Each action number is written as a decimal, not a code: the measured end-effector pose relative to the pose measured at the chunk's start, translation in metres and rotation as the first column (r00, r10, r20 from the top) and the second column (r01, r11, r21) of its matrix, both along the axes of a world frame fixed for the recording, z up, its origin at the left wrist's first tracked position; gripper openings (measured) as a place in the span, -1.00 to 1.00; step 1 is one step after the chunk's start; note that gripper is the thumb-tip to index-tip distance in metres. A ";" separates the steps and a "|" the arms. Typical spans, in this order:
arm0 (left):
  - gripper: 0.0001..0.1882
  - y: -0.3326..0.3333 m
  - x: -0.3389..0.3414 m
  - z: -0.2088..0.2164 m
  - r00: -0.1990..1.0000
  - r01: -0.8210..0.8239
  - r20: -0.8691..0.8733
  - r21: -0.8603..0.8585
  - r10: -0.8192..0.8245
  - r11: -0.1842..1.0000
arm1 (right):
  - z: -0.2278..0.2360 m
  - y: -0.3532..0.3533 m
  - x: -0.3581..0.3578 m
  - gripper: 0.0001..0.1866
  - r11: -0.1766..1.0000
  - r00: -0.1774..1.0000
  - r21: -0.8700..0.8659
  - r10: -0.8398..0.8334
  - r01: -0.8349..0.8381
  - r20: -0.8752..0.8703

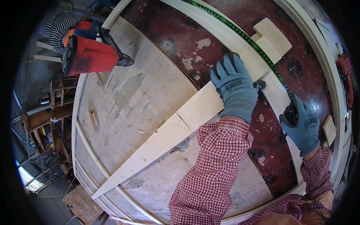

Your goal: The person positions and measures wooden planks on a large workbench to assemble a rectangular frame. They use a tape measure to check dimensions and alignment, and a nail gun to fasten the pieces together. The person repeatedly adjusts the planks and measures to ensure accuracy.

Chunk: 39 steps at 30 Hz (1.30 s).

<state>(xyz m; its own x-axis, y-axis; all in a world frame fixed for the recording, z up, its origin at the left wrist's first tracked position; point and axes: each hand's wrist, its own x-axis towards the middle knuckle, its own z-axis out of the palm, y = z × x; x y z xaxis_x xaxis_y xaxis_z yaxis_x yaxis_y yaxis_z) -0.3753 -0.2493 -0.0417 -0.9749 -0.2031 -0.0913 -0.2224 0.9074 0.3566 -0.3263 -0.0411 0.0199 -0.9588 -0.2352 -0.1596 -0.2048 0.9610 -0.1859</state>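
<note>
A gloved person is working over a desk [157, 22] with a dark red and grey surface. The green measuring tape [245, 37] is running along a long pale board [206, 20], leaving the view at the upper edge and ending at the right hand [304, 122]. The hands are taking different roles. The right hand is curling around what is apparently the tape's dark case [290, 113], pinching it between thumb and fingers. The left hand [237, 88] is lying palm down with its fingers slightly spread and its thumb held apart, bearing on the place where a tapering cross board [144, 146] is meeting the long board; how firmly it is pressing, one cannot tell. A stepped wooden block [275, 37] is lying on the opposite side of the long board, near the left fingertips. Judging by this arrangement, the person is measuring along the long board while steadying the joint. The next move is probably calling for the tape to be kept flat and in line with the board, for its reading to be taken beside the joint, and for the left hand to be holding the cross board steady, since a slight slip would be spoiling the measurement.
</note>
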 end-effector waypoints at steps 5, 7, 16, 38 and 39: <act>0.14 -0.001 -0.001 -0.001 1.000 0.003 -0.005 -0.007 -0.003 1.000 | 0.000 -0.001 0.000 -0.25 1.000 1.000 -0.017 -0.013 0.013 -0.001; 0.13 -0.001 -0.001 0.000 1.000 0.008 0.002 -0.005 -0.008 1.000 | -0.001 -0.001 0.000 -0.25 1.000 1.000 -0.014 -0.010 0.010 -0.008; 0.13 -0.003 0.000 0.002 0.999 0.034 0.011 -0.035 -0.034 0.999 | -0.003 0.000 0.000 -0.25 1.000 1.000 -0.003 0.002 -0.002 -0.027; 0.09 -0.006 0.000 0.004 1.000 0.012 -0.020 0.016 -0.012 1.000 | -0.001 -0.001 -0.003 -0.23 1.000 0.999 0.014 -0.022 0.022 0.023; 0.09 -0.007 -0.001 0.004 1.000 0.016 0.005 0.039 -0.017 0.999 | -0.001 -0.001 -0.003 -0.23 1.000 0.999 0.011 -0.022 0.022 0.024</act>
